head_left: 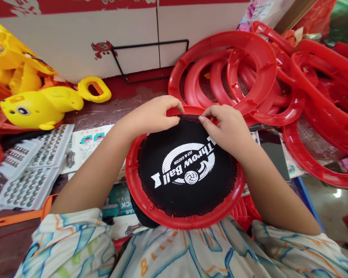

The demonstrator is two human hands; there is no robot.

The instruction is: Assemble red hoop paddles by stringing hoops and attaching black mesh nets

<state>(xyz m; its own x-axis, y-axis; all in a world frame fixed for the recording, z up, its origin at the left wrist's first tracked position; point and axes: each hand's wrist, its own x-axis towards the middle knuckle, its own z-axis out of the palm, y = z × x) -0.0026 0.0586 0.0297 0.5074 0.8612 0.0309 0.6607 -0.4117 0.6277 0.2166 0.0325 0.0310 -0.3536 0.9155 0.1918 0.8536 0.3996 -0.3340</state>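
A round red plastic ring [185, 222] lies in front of my body, with black mesh fabric [188, 200] spread across it. White "Throw Ball" lettering and a ball picture are printed on the mesh. At the ring's far edge, my left hand [156, 116] has thumb and fingers closed on the mesh border. My right hand [227, 125] pinches the same border a little to the right, thumb on top. Only a short stretch of mesh edge shows between the two hands. Around the near side, the mesh edge sits along small pegs on the ring.
Loose red rings [266, 77] are heaped at the back right. A yellow toy [40, 106] lies at the left, near clear trays [26, 189] of small round parts. A black wire frame [150, 45] leans against the tiled wall. A dark phone [274, 154] rests right of my arm.
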